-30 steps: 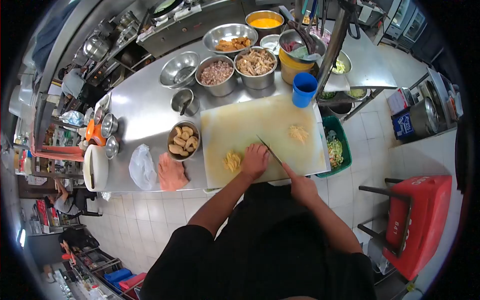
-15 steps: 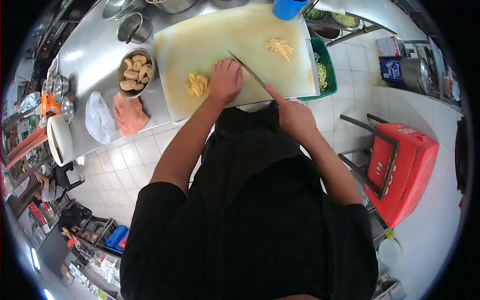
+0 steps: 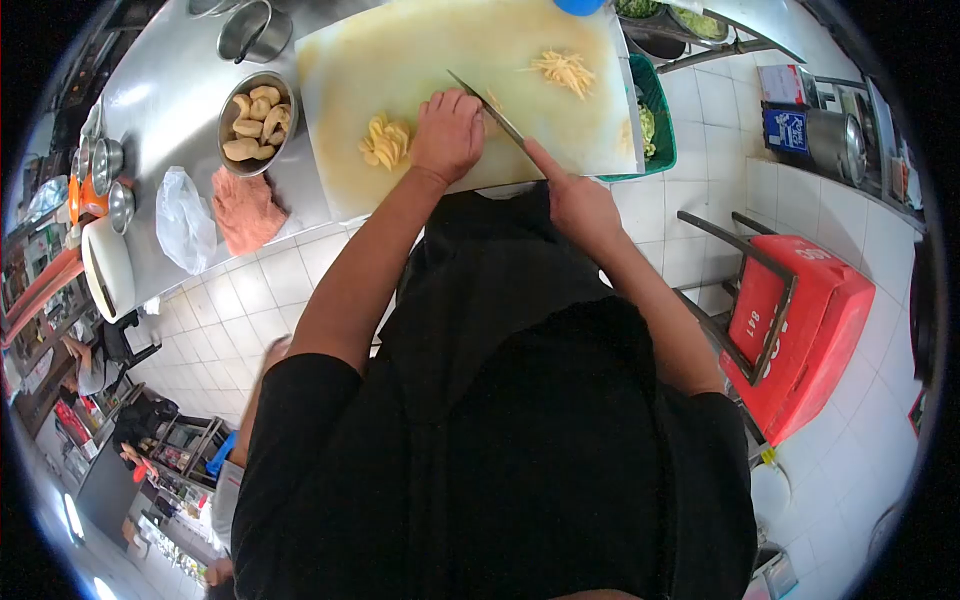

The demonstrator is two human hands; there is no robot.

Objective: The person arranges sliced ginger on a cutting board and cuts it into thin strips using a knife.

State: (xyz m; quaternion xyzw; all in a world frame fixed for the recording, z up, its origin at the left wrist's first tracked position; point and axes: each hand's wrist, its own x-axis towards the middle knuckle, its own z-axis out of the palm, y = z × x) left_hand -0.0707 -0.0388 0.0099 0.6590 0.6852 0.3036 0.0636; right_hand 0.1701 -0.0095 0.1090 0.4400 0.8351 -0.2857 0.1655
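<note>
On the pale cutting board [image 3: 350, 90], my left hand [image 3: 448, 137] presses down with its fingers together, and whatever lies beneath them is hidden. My right hand [image 3: 580, 208] is wrapped around the handle of a knife [image 3: 500, 122]. The blade points up and left, right beside my left fingertips. A few thin strips lie by the blade. A pile of yellowish slices [image 3: 385, 142] rests left of my left hand. Thin pale strips [image 3: 563, 72] are heaped at the board's upper right.
A metal bowl of peeled pale pieces [image 3: 258, 124], an orange cloth [image 3: 247, 210] and a plastic bag [image 3: 185, 220] are left of the board. A green basket [image 3: 655, 115] stands right, a red box [image 3: 800, 330] lower right. Another person's arm [image 3: 256, 395] shows behind on the left.
The view has tilted downward, so the bowls at the back of the table have left it. Thin strips now show beside the blade. Another person has come into view at the lower left.
</note>
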